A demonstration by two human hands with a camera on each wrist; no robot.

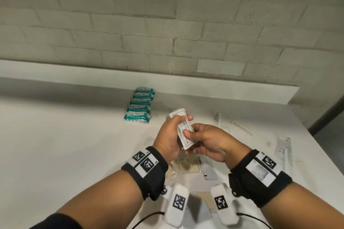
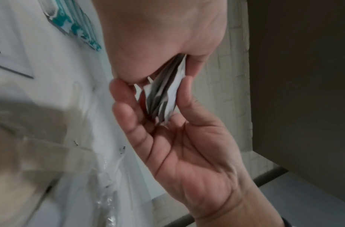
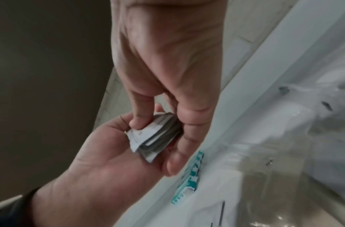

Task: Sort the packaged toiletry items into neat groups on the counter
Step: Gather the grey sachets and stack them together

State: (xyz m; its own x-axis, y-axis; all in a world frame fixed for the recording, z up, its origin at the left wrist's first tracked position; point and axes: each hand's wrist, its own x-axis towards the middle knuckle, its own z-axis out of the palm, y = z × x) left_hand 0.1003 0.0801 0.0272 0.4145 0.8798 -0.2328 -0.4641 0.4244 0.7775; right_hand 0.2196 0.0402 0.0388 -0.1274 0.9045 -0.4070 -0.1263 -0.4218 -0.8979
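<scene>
Head view: left hand [image 1: 168, 135] and right hand [image 1: 208, 141] raised above the counter [image 1: 65, 145], both gripping one stack of white sachets [image 1: 183, 132]; left fingers wrapped around its far end, right thumb and fingers pinching the near end. Beyond the fingertips, a tidy row of teal packets [image 1: 141, 105]; under the wrists and out past the right fingers, loose clear-wrapped items [image 1: 186, 166], not yet grouped. Probably squaring the stack: best to tap the edges level, keep the pinch light, then set it down beside the teal row. On the top sachet, only fragments readable, "AMPOO" and "OND", likely shampoo and conditioner; teal print too small.

Left wrist view: stack's edges fanned between thumb and fingers [image 2: 126, 98], so alignment unfinished.

Right wrist view: thumb [image 3: 140, 110] pressing the stack's face, fingers curled behind; no legible writing.
</scene>
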